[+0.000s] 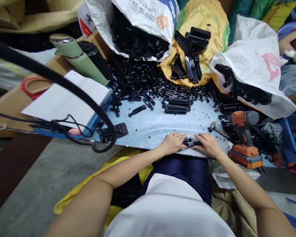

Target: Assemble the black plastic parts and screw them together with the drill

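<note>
Near the front edge of the blue work surface (143, 123), my left hand (173, 142) and my right hand (208, 144) are at the two ends of a black plastic part (190, 143). The fingers of both hands curl around it, and they partly hide its shape. To the right of my right hand lies a small hammer (218, 130). Beyond my hands, several long black parts (176, 107) sit stacked side by side. A single black arm piece (137, 110) rests to the left of that stack.
An orange cordless drill (245, 138) stands at the right. Screws and black parts lie heaped at the back, below a white sack (148, 23), a yellow sack (212, 19) and another white sack (251, 65). A black cable (64, 85) arcs across the left, near a green bottle (81, 59).
</note>
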`<state>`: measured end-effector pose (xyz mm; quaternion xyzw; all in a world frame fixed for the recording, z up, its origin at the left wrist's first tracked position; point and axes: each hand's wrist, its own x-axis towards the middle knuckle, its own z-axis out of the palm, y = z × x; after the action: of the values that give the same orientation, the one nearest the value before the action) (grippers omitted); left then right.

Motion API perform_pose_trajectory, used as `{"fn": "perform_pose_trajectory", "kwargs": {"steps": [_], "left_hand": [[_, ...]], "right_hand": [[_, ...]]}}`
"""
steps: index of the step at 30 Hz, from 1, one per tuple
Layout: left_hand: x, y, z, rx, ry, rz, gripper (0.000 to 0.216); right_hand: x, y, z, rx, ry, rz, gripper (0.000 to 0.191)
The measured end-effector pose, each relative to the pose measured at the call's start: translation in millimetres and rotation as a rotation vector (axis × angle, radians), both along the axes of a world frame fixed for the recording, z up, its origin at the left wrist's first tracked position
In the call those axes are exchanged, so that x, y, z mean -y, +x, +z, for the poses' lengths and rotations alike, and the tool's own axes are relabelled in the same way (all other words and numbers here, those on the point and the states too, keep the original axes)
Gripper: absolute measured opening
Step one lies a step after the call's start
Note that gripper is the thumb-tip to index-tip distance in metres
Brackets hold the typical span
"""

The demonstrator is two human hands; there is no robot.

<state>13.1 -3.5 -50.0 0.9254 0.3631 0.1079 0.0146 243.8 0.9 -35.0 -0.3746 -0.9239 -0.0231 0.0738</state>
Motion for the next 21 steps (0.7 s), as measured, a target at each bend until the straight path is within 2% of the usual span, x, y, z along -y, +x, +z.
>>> {"fn": "perform_pose_trajectory", "kwargs": {"steps": [4, 7, 9, 12, 14, 19, 21], "left_hand": [[-12.9, -3.6, 4.5, 0.013, -0.045, 0.018, 0.049], [-22.2, -10.4, 12.2, 0.053, -0.136, 0.116, 0.055], [-27.5, -15.0, 19.0, 0.072, -0.236, 0.159, 0.055], [-30.9, -20.1, 29.3, 0.071, -0.431, 0.042, 0.050], [-29.1, -20.0, 34.6, 0.034, -0.473, 0.035, 0.045], [-20.1, -7.7, 40.9, -0.112, -0.417, 0.369, 0.052], [-18.8, -3.2, 43.1, -0.133, -0.425, 0.407, 0.054]], "right_hand": [[-8.9, 1.6, 5.7, 0.054, 0.084, -0.002, 0.061], [-7.5, -4.6, 13.3, 0.056, 0.064, -0.029, 0.065], [-5.5, -8.1, 19.2, 0.055, -0.014, -0.037, 0.069], [-2.0, -11.2, 26.7, 0.054, -0.208, 0.011, 0.074], [1.7, -15.1, 31.3, 0.086, -0.288, 0.002, 0.073], [10.6, -41.7, 44.5, 0.304, -0.253, -0.256, 0.061], [9.9, -53.7, 48.4, 0.305, -0.177, -0.217, 0.059]]}}
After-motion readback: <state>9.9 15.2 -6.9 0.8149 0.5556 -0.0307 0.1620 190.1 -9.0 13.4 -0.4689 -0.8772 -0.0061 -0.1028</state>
